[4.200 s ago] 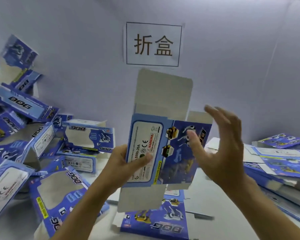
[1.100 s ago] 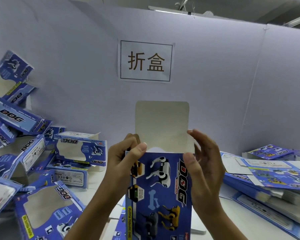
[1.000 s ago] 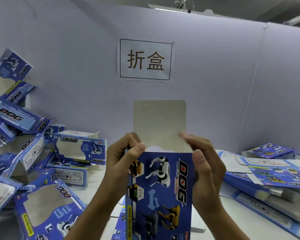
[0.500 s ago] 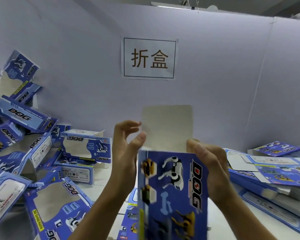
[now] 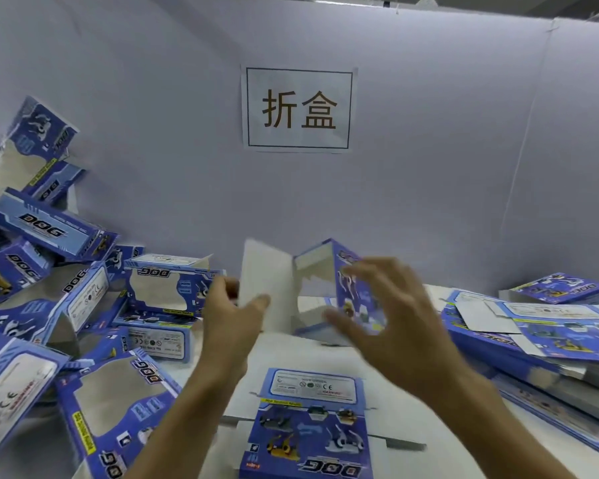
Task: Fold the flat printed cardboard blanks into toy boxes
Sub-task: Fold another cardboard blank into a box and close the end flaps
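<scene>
So the box (image 5: 329, 288) we had right up close is now out over the table (image 5: 291, 350), opened up; left hand (image 5: 232, 312) pinches its flap, right hand (image 5: 377, 305) spread loose. Nearly formed, we reckon.

A half-folded box (image 5: 329, 292) is standing out over the middle of the tabletop (image 5: 308, 354), between the two hands. The left hand (image 5: 234, 316) is lying at its left side, with the thumb touching the raised flap (image 5: 267, 288). The right hand (image 5: 388, 316) is hovering in front of its right side. Nearer to the person, a flat blank (image 5: 312, 423) is lying on the tabletop. A heap of folded boxes (image 5: 66, 299) is piling up at the left, leaning against the partition wall (image 5: 429, 167). A stack of flat blanks (image 5: 547, 337) is lying at the right. Behind everything, a paper sign (image 5: 298, 108) is hanging on the partition wall, above the half-folded box.
</scene>
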